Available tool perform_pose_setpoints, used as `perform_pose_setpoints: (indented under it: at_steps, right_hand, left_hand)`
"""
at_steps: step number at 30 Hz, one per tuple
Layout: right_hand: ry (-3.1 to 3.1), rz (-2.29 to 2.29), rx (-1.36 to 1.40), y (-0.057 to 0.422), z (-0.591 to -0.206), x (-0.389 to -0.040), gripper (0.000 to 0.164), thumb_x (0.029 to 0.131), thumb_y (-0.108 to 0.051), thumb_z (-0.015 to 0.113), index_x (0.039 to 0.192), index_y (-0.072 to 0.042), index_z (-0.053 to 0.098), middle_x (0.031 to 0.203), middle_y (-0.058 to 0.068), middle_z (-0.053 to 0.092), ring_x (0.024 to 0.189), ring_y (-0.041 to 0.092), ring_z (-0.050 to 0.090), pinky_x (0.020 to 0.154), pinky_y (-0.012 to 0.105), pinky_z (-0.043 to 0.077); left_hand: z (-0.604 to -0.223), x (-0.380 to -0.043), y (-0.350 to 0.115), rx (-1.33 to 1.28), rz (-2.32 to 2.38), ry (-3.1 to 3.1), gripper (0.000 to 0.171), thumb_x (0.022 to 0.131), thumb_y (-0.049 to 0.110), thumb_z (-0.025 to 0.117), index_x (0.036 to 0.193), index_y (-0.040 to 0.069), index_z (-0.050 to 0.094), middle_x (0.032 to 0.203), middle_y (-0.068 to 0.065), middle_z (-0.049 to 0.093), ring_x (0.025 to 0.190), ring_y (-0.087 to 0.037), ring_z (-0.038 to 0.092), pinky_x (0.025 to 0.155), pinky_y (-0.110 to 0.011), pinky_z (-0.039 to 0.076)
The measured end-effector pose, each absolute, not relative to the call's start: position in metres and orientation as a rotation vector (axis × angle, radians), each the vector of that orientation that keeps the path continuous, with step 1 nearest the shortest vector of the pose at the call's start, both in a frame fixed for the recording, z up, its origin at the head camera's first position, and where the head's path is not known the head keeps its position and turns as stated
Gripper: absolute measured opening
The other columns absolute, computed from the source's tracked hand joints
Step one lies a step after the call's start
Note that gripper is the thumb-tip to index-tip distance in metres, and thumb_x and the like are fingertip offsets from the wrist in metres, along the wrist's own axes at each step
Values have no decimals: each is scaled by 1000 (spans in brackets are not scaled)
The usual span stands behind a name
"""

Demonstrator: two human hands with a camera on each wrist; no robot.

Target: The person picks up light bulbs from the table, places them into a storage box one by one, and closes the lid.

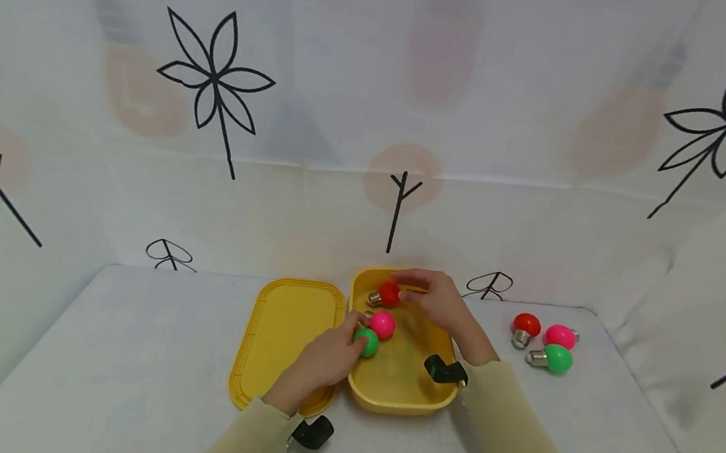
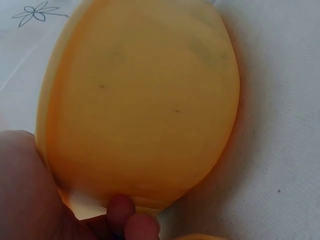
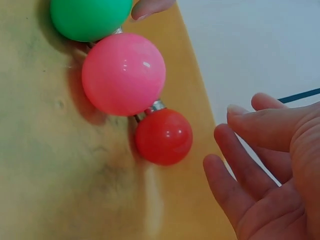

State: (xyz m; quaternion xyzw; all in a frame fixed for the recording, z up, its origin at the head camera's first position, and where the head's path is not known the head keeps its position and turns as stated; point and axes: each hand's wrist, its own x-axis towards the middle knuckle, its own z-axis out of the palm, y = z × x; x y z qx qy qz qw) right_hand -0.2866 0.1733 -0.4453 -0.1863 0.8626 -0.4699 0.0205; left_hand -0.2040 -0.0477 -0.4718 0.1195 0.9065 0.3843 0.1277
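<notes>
Inside the yellow bin three round light bulbs lie in a row along its left wall. A red bulb is at the far end, a pink bulb in the middle and a green bulb nearest the person. My left hand reaches over the left rim, thumb and index finger at the green bulb; its other curled fingertips show by the bin wall in the left wrist view. Beside the red bulb is my right hand, its fingers loosely bent and apart from the bulb.
Left of the bin a yellow lid lies flat on the white-covered table. To the right lie another red bulb, a pink bulb and a green bulb. A patterned cloth backdrop rises behind the table.
</notes>
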Motion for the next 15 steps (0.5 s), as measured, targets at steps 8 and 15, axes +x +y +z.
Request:
perform_pose_setpoints:
  at_steps: [8,15]
  right_hand:
    - [2671,-1463,-547,175,-442,-283,33,94,0,65,126,-7,68,124,12,67,121,34,59,98,46,47]
    - [2712,-1436,-538,178,-441,-281,32,93,0,66,125,-6,68,122,12,67,119,33,60,97,45,48]
  left_hand:
    - [-471,-204,-47,335,1107,2636,28,105,33,45,132,25,44,72,-3,53,58,-21,49,55,-32,38]
    - [-470,-204,-47,330,1103,2640,29,105,33,46,133,25,45,73,-3,54,58,-21,50,54,-32,38]
